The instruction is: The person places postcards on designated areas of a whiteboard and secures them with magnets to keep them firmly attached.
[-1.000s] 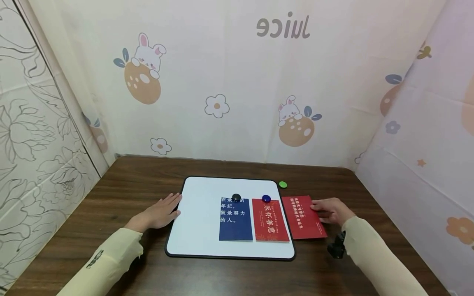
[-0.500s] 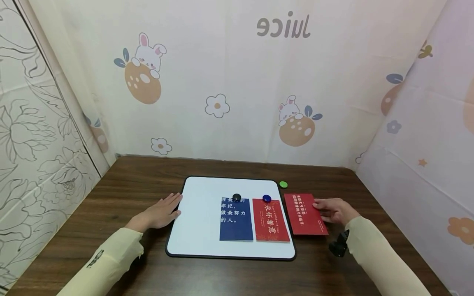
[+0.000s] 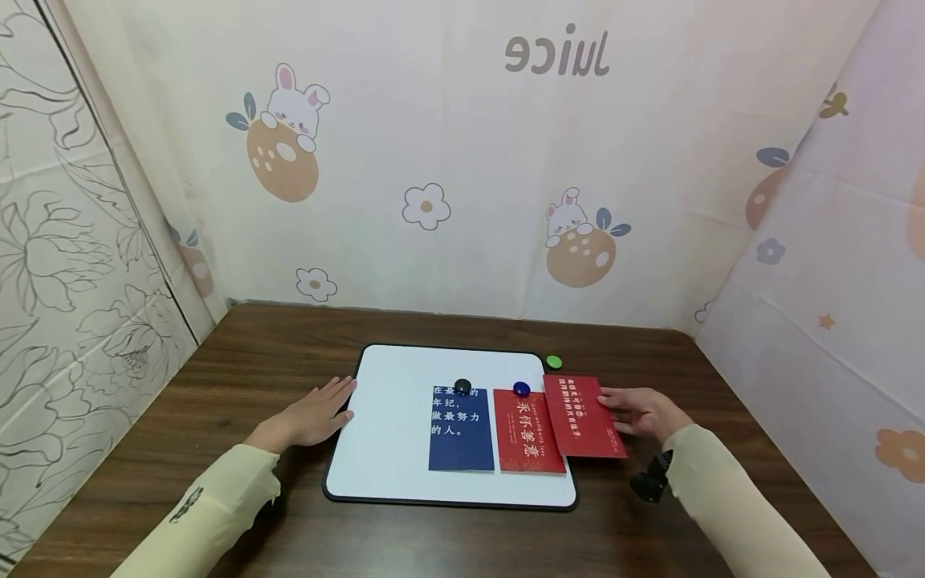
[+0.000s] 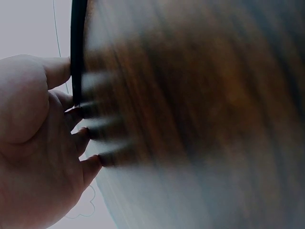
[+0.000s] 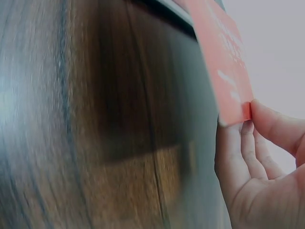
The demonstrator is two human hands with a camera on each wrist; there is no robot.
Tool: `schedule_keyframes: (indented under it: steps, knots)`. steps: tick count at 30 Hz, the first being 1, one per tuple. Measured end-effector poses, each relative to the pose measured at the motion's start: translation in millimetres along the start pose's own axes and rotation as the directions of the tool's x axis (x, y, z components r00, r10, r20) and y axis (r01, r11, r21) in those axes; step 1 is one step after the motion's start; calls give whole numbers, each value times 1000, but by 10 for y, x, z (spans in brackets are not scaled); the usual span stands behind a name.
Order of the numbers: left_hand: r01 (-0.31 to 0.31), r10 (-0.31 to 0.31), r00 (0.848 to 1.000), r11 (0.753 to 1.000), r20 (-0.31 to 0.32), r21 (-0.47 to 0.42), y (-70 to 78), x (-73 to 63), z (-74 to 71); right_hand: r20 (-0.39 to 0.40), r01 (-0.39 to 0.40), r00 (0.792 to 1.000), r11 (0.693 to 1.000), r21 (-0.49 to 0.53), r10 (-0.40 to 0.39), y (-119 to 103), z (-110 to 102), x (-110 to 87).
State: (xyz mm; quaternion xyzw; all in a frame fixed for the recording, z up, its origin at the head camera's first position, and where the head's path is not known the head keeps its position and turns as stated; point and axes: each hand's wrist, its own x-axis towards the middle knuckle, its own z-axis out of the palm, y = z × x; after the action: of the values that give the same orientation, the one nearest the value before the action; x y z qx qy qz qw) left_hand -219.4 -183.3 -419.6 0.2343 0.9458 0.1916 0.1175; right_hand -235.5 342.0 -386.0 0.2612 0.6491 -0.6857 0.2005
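A whiteboard [image 3: 383, 433] with a black rim lies on the table. Its left rim is touched by my left hand [image 3: 311, 417], whose fingers are extended; the left wrist view shows the fingertips at the rim. My right hand [image 3: 646, 413] pinches a red card [image 3: 588, 433] by its right edge, thumb above and fingers beneath. That card is lifted off the table, and its left part overlaps the board's right rim and a second red card [image 3: 516, 457]. A navy card [image 3: 461, 449] lies beside the second one. On their top edges sit a black magnet [image 3: 462, 386] and a blue magnet [image 3: 522, 388].
Just beyond the board's upper right corner, a green magnet [image 3: 554, 362] lies on the wooden table [image 3: 433, 542]. A patterned curtain [image 3: 477, 265] hangs behind the table's far edge, with more printed cloth at both sides.
My right hand has raised the red card from the table, shifted it slightly right, then brought it left over the board's right edge. My left hand stays in place.
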Motion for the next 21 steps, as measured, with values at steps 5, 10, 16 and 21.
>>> schedule_keyframes:
  steps: [5,10,16,21]
  knots:
    - [-4,4,1000,1000,-2,-5,5,5,-3,21,4,1000,1000,0,-4,21,80,9]
    - [-2,2,1000,1000,-1,-5,7,2,-3,44,12,999,1000,-2,-12,43,174,23]
    - [2,-2,1000,1000,-6,4,8,1,7,50,16,999,1000,13,-16,52,281,16]
    - [0,0,1000,1000,-9,0,-5,1,10,49,15,999,999,28,-17,50,365,25]
